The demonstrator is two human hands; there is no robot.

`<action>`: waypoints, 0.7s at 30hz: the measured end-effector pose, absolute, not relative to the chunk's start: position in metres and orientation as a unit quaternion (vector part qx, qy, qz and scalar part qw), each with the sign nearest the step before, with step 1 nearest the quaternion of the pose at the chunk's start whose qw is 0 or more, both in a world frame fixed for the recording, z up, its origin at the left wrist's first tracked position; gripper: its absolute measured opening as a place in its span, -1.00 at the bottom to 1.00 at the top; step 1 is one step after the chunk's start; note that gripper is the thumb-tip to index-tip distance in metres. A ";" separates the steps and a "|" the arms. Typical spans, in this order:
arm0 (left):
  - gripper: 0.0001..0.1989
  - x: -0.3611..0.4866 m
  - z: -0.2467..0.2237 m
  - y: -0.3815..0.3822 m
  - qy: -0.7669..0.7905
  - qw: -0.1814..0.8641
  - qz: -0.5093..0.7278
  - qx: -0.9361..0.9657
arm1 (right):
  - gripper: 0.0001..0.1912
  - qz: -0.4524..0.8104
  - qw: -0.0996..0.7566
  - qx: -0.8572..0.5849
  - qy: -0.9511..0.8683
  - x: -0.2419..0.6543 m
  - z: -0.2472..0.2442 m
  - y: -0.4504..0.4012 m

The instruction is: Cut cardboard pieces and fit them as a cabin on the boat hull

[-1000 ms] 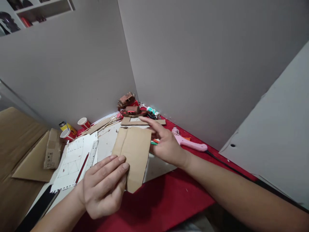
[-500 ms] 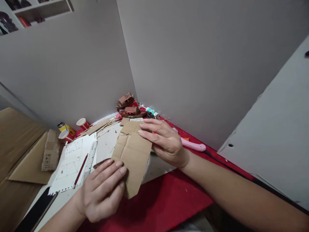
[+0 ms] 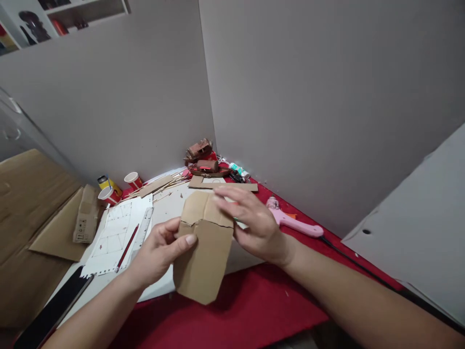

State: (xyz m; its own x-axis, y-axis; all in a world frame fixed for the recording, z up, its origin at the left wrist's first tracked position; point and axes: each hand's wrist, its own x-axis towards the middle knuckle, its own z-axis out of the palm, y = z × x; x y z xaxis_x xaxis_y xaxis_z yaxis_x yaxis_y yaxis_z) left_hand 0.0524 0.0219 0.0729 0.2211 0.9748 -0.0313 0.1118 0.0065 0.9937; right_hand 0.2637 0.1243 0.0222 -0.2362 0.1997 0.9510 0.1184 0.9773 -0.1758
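Observation:
A brown cardboard piece (image 3: 203,259) with clipped corners is held up over the table, and a ragged crease crosses its upper part. My left hand (image 3: 163,247) grips its left edge, thumb on the near face and fingers behind. My right hand (image 3: 254,220) is at the upper right edge, its fingers reaching over the top part and slightly blurred; part of the grip is hidden. Behind the cardboard lies a flat cardboard strip (image 3: 232,186). To the right of my right hand rests a pink glue gun (image 3: 296,224).
At left are a drawn sheet (image 3: 112,237), a dark red pencil (image 3: 127,248), a ruler (image 3: 144,225), paper cups (image 3: 132,180) and a large cardboard box (image 3: 32,203). Thin sticks (image 3: 170,182) and brown model boats (image 3: 208,167) sit at the back. Grey walls bound the table.
The cardboard has been turned, so its creased part now faces up across the top. My left hand has shifted its grip, thumb now in front. The view has swung slightly left.

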 end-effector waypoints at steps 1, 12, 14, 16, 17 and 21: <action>-0.73 0.051 0.077 0.021 0.483 0.494 0.399 0.603 | -0.42 0.089 0.616 -0.134 -0.771 0.264 0.023 0.125; -0.69 0.054 0.089 0.012 0.389 -0.258 0.117 0.877 | -0.72 0.118 0.515 0.037 -0.848 0.266 0.029 0.122; -0.73 0.047 0.085 0.012 0.375 -0.305 0.145 0.863 | -0.76 0.044 0.545 0.050 -0.836 0.266 0.028 0.123; -0.71 0.035 0.082 0.014 0.369 -0.342 0.158 0.850 | -0.77 -0.002 0.563 0.049 -0.825 0.267 0.028 0.124; -0.69 0.029 0.080 0.015 0.367 -0.358 0.156 0.844 | -0.78 -0.019 0.566 0.046 -0.823 0.267 0.029 0.125; -0.65 0.017 0.076 0.022 0.371 -0.402 0.117 0.829 | -0.80 -0.047 0.521 -0.024 -0.852 0.269 0.031 0.120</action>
State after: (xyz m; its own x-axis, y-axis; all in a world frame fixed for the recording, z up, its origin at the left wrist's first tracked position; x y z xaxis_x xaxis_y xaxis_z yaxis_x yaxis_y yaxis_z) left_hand 0.0168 0.0223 0.0763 0.6969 0.5207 0.4931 0.7096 -0.4009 -0.5794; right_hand 0.2687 0.1197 0.0311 -0.4568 -0.0076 0.8895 0.0893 0.9945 0.0544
